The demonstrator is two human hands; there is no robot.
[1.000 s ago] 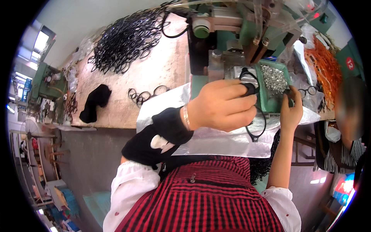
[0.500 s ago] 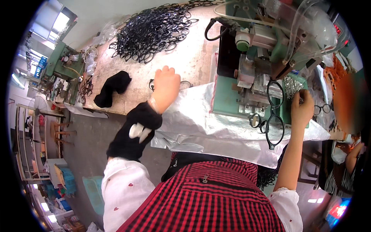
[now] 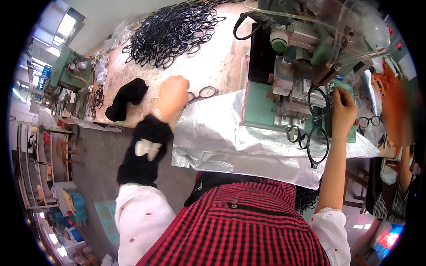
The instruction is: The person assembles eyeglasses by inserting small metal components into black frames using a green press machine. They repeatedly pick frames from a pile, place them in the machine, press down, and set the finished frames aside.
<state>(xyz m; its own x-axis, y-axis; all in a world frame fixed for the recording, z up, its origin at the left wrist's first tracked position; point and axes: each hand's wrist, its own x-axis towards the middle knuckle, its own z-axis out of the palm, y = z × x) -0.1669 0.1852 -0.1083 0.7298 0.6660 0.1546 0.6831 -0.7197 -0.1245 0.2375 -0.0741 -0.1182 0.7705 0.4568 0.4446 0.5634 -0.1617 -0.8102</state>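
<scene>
Eyeglass frame (image 3: pixel 318 128) sits at the machine (image 3: pixel 289 99) near the counter's (image 3: pixel 225 62) front edge; our right hand (image 3: pixel 344 113), fingers bent at the green tray (image 3: pixel 351 136), could brush it askew. Our left hand (image 3: pixel 173 95) curls, blurred; we cannot tell how closed either is, or what it holds.

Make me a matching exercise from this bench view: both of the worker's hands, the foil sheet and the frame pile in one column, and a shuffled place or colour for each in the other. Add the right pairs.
Column one
1. left hand
2. right hand
3. foil sheet
4. frame pile

Column two
A. silver, draped over the front edge of the table
B. at the green tray
C. black, heaped toward the far side of the table
D. just right of the black cloth

Right pairs: 1-D, 2-B, 3-A, 4-C
</scene>
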